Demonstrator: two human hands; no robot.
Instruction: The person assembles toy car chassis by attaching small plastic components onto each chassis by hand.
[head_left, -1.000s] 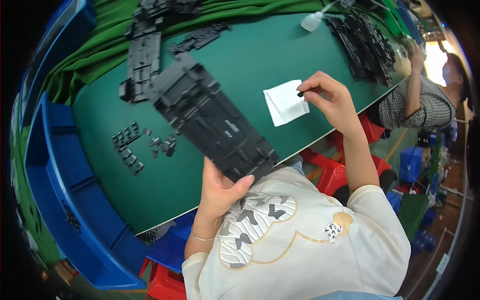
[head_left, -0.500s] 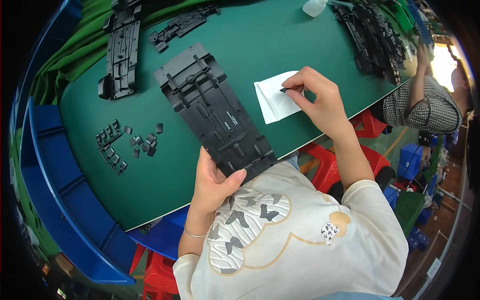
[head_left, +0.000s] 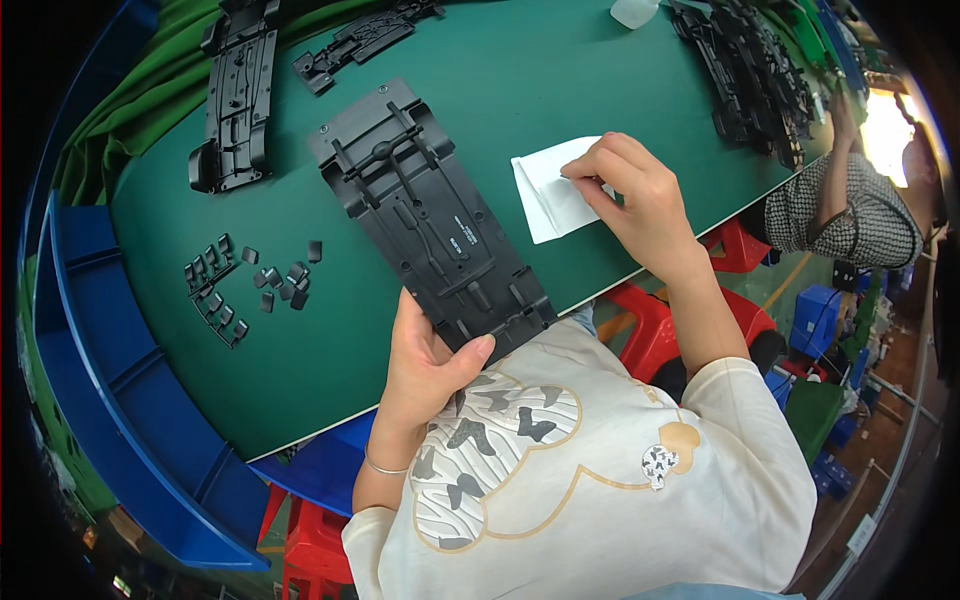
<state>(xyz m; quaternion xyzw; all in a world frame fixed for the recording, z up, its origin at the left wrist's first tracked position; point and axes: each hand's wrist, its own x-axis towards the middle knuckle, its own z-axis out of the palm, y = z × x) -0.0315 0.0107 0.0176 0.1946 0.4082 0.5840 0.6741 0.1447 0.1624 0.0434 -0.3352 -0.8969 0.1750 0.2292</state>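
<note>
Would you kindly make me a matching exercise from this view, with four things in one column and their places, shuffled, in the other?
Things
1. Long black panel
2. White sheet
3. Loose small black pieces
4. Blue bin

Places
A. Scattered on the green table, to the left of the held part
B. Along the table's left side
C. Held in the left hand
D. Lying on the table, partly covered by the right hand

Right pairs: 1-C; 2-D; 3-A; 4-B
</note>
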